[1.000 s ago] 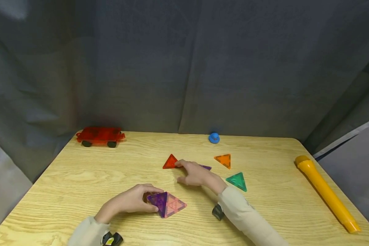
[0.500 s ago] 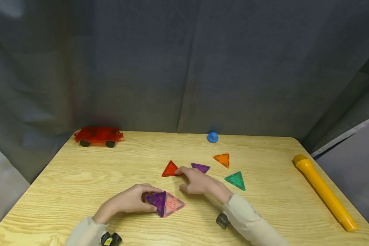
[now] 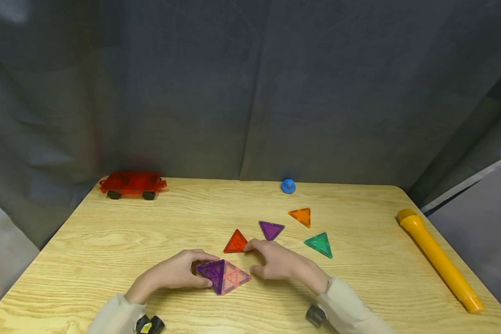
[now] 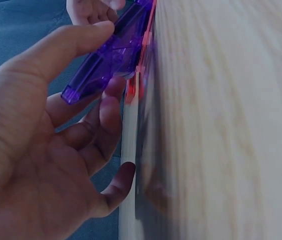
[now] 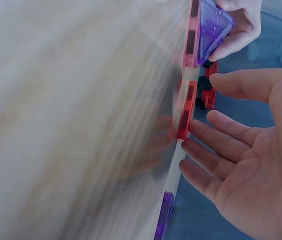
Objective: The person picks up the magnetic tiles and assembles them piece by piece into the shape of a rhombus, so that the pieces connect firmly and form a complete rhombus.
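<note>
My left hand pinches a translucent purple triangle magnetic tile between thumb and fingers. In the left wrist view that purple tile leans up at a slant from the tabletop. Along its edge lies a flat pink tile, touching it; what is beneath the purple tile is partly hidden. Beyond the pink tile, a red triangle tile lies flat, apart from it. The fingertips of my right hand touch the red tile's right corner, fingers extended and thumb apart, as the right wrist view shows.
Behind my right hand lie a second purple triangle tile, an orange tile and a green tile. A red wheeled car base and a blue duck toy stand at the back. A yellow tube lies along the right.
My right hand has slid the red tile toward me and slightly right, nearer the pink tile. The second purple tile has come fully into view. My left hand has stayed in place.
</note>
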Available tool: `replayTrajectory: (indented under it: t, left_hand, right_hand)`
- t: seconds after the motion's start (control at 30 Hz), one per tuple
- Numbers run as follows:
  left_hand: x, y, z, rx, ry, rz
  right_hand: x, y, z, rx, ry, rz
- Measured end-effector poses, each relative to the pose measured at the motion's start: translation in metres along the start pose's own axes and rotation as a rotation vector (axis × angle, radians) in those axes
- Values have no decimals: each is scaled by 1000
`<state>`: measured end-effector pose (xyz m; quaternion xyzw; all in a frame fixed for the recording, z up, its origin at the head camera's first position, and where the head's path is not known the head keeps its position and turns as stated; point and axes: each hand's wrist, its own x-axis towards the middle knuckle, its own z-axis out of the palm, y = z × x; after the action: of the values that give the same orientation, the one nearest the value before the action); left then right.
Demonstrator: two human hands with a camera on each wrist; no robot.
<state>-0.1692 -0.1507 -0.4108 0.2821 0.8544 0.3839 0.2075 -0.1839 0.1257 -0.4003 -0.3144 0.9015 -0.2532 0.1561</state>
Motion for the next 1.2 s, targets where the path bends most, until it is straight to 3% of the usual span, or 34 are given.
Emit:
replayTrajectory:
  t: [0.23,0.53,0.83,1.2]
  left_hand:
    - [-2,0,-1,-20,-4,-10]
    - [-3,5,0,-33,-4,-10]
    - [0,1,1,-18,-12,-4]
    - [0,-1,0,-9,-7,2]
  right_hand:
    - [-5,-4,0,1,15,-7]
    - [16,5,-1,82,143,-86]
    - [39,13,1,140,68,-48]
    - [48,17,5,138,45,-25]
